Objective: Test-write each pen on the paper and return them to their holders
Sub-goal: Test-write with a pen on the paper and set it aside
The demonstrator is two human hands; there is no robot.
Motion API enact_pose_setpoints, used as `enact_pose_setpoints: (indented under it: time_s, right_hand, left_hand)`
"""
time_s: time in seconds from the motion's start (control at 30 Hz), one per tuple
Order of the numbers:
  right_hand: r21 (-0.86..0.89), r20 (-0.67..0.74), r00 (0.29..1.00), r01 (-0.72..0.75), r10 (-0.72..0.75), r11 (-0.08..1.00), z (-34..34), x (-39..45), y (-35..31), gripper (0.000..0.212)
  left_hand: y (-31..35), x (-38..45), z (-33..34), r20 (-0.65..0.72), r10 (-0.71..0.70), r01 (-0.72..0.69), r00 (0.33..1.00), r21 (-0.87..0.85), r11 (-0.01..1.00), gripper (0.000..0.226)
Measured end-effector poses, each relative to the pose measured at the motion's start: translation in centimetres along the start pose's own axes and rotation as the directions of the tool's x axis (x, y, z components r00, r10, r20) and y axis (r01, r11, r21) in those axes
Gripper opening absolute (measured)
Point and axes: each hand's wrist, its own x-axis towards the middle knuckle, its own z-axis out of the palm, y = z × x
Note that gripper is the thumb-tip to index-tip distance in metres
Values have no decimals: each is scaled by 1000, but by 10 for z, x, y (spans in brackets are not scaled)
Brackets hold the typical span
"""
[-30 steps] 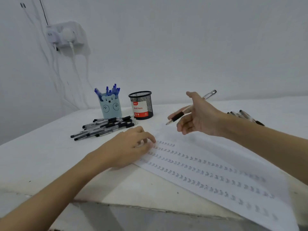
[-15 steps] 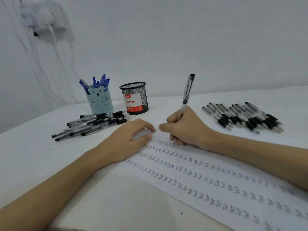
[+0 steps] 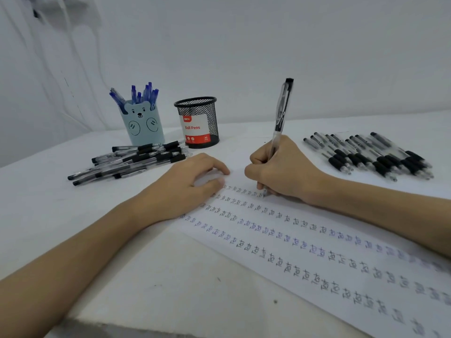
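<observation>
- The right hand (image 3: 280, 172) is gripping a black pen (image 3: 281, 113), its tip touching the paper (image 3: 305, 269).
- The left hand (image 3: 188, 189) is resting loosely curled on the paper's edge, holding nothing.

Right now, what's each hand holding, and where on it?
The right hand grips a black-capped pen low on its barrel, near the tip. The left hand holds nothing; its fingers rest on the paper.

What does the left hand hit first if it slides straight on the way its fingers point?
The left hand rests on the paper, fingers pointing toward the right hand, which holds the black pen. That hand looks like the first contact, across a narrow gap. Depth is hard to judge from one view.
</observation>
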Motion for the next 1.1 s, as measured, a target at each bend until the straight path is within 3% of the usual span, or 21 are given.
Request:
enact_pose_setpoints:
  time_s: [0.87,1.03,1.1]
  right_hand:
    - [-22,-15,999,-37,37,999,-1,-1,-4,58]
    - [5,-8,998,-57,57,998,-1,-4,-9,46]
    - [-7,-28,997,-67,66,998,0,-3,-6,54]
  left_hand:
    - [1,0,-1,10,-4,4,1000,36,999,33]
    - [1,0,-1,12,-8,8,1000,32,999,34]
    - [1,0,-1,8,-8,8,1000,25,1000,33]
